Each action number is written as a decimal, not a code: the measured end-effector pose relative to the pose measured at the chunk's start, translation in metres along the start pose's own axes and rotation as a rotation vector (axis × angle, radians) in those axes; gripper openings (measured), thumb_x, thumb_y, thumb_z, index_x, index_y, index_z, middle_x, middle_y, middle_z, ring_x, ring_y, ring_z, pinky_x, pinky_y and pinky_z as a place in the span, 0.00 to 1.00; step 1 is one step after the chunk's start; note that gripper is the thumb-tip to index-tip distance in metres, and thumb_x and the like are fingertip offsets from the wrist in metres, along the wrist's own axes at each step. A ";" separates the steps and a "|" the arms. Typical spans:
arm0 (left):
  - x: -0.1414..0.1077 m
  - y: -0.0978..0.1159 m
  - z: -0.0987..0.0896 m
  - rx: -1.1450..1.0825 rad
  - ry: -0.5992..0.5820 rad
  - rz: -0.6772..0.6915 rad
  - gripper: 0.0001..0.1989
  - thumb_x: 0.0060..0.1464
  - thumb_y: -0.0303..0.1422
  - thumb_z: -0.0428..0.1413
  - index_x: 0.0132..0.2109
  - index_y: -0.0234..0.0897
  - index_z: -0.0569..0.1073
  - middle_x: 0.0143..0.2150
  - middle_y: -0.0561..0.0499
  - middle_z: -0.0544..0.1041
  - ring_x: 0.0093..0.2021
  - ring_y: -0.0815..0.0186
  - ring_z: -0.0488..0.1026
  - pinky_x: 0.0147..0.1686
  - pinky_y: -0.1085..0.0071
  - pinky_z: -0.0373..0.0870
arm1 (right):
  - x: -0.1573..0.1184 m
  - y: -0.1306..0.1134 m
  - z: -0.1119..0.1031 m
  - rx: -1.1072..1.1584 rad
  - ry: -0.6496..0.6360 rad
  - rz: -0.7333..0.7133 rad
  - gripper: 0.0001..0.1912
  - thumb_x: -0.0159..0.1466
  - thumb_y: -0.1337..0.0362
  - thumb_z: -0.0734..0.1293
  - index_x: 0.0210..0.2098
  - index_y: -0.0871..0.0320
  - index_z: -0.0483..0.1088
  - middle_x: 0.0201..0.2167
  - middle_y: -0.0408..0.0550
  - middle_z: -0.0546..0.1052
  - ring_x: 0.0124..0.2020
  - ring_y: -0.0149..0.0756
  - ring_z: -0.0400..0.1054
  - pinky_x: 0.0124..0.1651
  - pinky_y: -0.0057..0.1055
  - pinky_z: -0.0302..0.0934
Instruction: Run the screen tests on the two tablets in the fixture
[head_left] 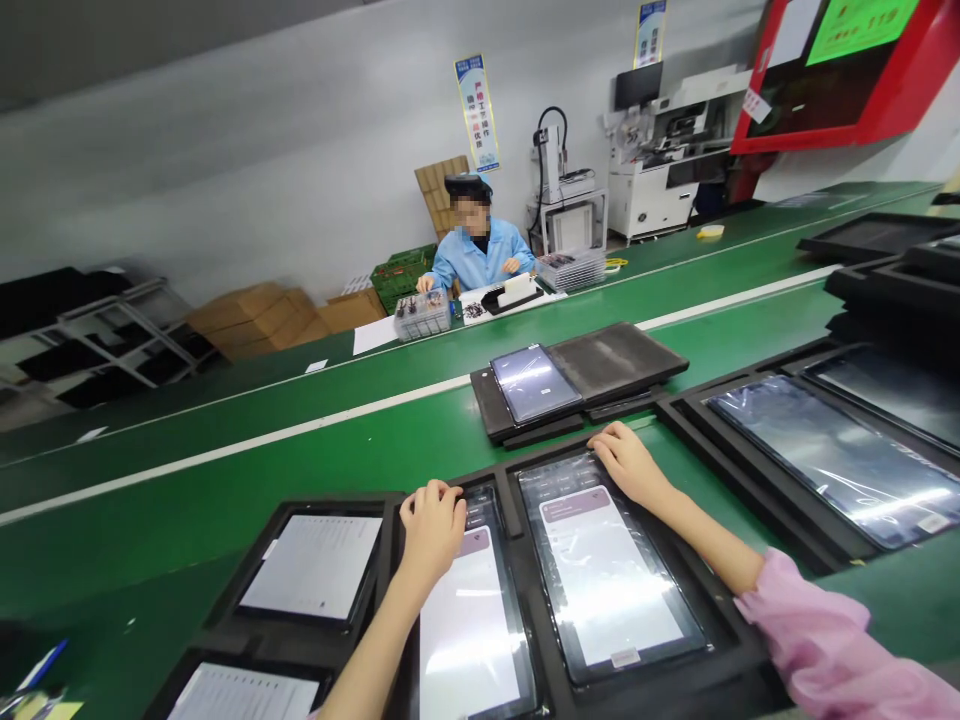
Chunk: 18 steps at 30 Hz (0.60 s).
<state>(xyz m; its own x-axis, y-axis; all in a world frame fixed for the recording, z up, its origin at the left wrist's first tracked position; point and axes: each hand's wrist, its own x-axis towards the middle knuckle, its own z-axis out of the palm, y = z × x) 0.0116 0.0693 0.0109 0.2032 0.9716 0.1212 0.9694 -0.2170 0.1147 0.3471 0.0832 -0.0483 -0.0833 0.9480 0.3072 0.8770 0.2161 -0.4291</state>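
Note:
My left hand (pixel 431 525) has its fingers curled over the top left edge of a tablet (pixel 469 640) with a lit white screen, whose left part my forearm hides. My right hand (pixel 631 465) is bent over the top right corner of a second lit tablet (pixel 611 575), fingers together at its edge. Both tablets show a white panel with a mauve band and lie in recesses of a black foam tray (pixel 534 590). Left of them, another lit tablet (pixel 311 566) and one partly cut off (pixel 244 693) rest in black foam.
Beyond my hands, a tablet (pixel 535 383) lies on black foam pads (pixel 619 362) on the green conveyor (pixel 247 450). Foam trays holding dark tablets (pixel 832 450) are at right. Across the line sits a co-worker in blue (pixel 484 260) beside a parts box (pixel 422 314). A pen (pixel 43 664) lies lower left.

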 end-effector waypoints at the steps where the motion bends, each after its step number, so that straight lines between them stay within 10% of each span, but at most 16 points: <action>1: 0.005 0.001 -0.002 0.032 -0.033 -0.027 0.19 0.64 0.30 0.43 0.47 0.39 0.79 0.48 0.43 0.75 0.51 0.56 0.72 0.62 0.46 0.57 | 0.004 -0.002 -0.001 -0.032 -0.027 0.027 0.24 0.73 0.66 0.52 0.41 0.61 0.80 0.40 0.57 0.69 0.45 0.46 0.65 0.50 0.39 0.62; 11: 0.059 0.004 -0.050 0.056 -0.505 0.036 0.21 0.59 0.44 0.46 0.24 0.38 0.70 0.40 0.46 0.79 0.47 0.54 0.74 0.66 0.29 0.36 | 0.078 -0.019 -0.046 -0.156 -0.603 0.068 0.18 0.68 0.55 0.69 0.39 0.67 0.79 0.35 0.56 0.76 0.42 0.45 0.71 0.48 0.34 0.65; 18: 0.077 -0.010 -0.066 0.006 -0.635 0.086 0.25 0.47 0.59 0.50 0.31 0.40 0.68 0.35 0.50 0.77 0.40 0.55 0.73 0.64 0.41 0.53 | 0.102 -0.017 -0.053 -0.124 -0.789 0.078 0.35 0.57 0.41 0.75 0.48 0.67 0.78 0.50 0.62 0.73 0.42 0.48 0.72 0.42 0.33 0.68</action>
<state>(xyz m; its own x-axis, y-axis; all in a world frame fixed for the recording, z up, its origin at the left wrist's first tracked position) 0.0086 0.1399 0.0839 0.3206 0.8177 -0.4781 0.9464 -0.2981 0.1247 0.3486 0.1639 0.0359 -0.2888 0.8552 -0.4304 0.9364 0.1588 -0.3128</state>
